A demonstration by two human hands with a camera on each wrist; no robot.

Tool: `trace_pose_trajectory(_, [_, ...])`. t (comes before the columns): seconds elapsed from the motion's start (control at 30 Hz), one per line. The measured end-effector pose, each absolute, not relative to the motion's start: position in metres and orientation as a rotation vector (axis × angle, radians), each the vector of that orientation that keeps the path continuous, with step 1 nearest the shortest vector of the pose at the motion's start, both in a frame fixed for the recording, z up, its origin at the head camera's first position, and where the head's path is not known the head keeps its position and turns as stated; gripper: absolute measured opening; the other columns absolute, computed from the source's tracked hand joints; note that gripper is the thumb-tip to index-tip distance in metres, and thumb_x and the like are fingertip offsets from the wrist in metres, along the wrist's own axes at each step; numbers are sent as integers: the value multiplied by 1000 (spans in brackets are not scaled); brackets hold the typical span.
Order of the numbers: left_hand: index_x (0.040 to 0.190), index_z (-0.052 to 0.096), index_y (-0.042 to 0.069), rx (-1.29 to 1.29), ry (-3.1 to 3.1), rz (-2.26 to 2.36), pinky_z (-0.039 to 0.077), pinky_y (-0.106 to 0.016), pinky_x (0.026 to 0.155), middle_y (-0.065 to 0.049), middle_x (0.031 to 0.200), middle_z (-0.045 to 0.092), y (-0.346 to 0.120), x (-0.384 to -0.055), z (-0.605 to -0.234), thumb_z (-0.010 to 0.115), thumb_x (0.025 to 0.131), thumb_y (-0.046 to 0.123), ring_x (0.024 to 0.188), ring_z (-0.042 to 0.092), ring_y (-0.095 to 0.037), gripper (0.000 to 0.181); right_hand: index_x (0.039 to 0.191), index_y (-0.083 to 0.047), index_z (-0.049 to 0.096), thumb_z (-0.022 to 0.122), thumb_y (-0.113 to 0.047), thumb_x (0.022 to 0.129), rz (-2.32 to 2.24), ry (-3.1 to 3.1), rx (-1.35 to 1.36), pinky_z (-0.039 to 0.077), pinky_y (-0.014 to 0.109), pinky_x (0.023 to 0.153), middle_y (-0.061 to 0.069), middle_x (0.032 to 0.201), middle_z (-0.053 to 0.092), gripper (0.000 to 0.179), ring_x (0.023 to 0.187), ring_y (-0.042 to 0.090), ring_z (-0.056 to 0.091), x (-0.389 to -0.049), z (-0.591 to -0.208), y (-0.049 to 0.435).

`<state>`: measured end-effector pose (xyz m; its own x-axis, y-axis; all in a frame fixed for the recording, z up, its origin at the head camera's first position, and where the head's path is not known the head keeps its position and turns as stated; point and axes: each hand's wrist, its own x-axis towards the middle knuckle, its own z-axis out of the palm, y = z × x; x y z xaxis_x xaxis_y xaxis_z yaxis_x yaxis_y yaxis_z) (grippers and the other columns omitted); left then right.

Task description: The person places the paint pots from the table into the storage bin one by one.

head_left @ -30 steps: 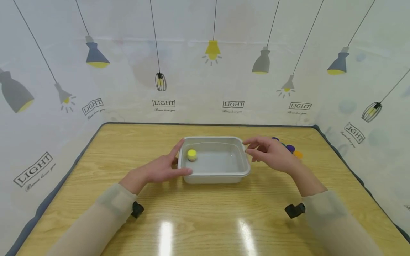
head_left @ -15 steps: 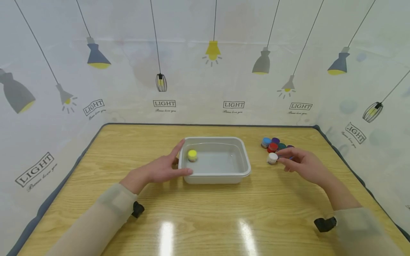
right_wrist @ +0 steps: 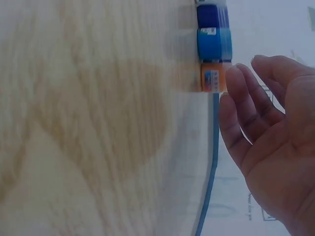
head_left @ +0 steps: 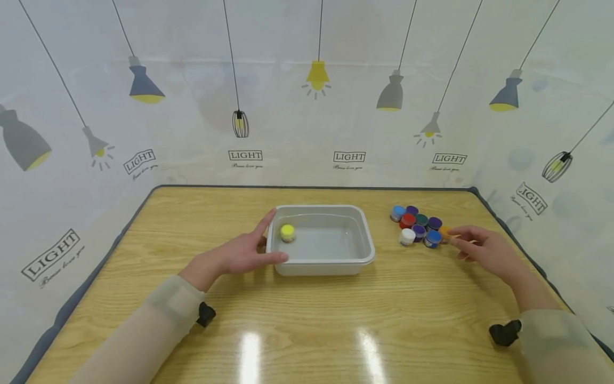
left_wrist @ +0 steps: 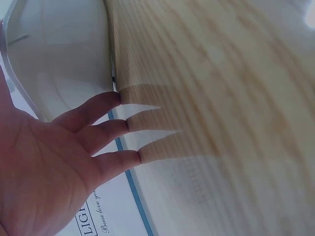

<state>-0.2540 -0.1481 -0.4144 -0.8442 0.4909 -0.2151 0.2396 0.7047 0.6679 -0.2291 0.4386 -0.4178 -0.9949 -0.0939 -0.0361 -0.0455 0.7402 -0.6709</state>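
Left hand (head_left: 244, 253), fingers extended, braces white tray (head_left: 326, 262) at left end. Right hand (head_left: 486, 253), fingers loosely parted, beside orange pot (right_wrist: 211, 78) on table (head_left: 307, 314); contact unclear. Gentle sideways pinch seems best, sparing neighbouring blue pot (head_left: 433, 240).

A smooth, faintly shiny plastic tub (head_left: 318, 269) meets the left hand (head_left: 242, 253), plastic-looking jars (head_left: 419, 231) sit beside the right hand (head_left: 485, 250), and glossy wood-grained tabletop (head_left: 312, 314) spreads beneath both, matt cloth sleeves (head_left: 139, 330) behind them.

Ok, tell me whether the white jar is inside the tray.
No, the white jar stands on the table, and only the yellow-lidded jar sits in the tray.
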Motion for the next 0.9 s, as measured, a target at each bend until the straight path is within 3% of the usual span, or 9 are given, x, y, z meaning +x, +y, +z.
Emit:
trace_pose_trajectory(0.3, [174,-19,40,573,2540,922,38,-65,127,-26,168,49,-148,-254,-415,65,97,77,153,52,-43,120,158,-5,55,58,-48,114,-1083,2875,14,62,27,74,25,129,67,62,85,15,71,-250,-431,449])
trace_pose_trajectory(0.57, [174,-18,42,570,2537,929,37,-64,129,-24,171,46,-147,-254,-416,66,96,78,155,49,-42,120,158,-6,56,63,-60,108,-1027,2888,72,59,29,72,28,135,64,74,84,18,72,-258,-437,446])
trace_pose_trajectory(0.9, [174,-19,42,568,2535,937,38,-63,128,-24,170,48,-147,-253,-415,67,96,78,154,51,-41,121,161,-4,52,61,-50,112,-1060,2873,70,60,31,69,29,133,60,67,78,19,69,-260,-436,447])
